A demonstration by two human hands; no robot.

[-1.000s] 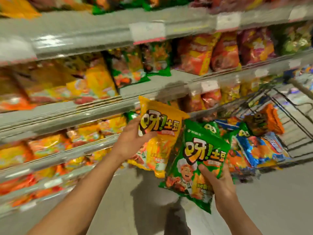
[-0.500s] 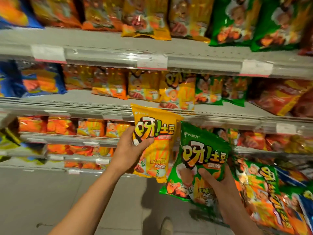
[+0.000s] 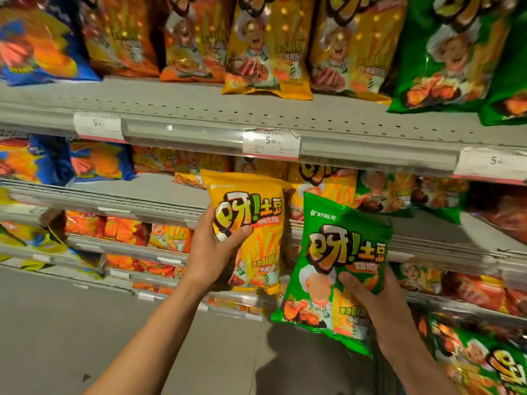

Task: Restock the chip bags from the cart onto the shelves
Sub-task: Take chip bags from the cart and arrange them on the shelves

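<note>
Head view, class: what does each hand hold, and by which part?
The left hand grips the yellow chip bag by its left edge, thumb across the front. The right hand grips the green chip bag by its lower right part.

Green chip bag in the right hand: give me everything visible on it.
The green chip bag is glossy, puffed plastic film with large yellow-orange lettering, a cartoon chef and fries printed on it. It is sealed, upright and tilted slightly. The right hand grips its lower right, thumb on the front. Its upper left edge overlaps the yellow chip bag, before the shelves.
</note>
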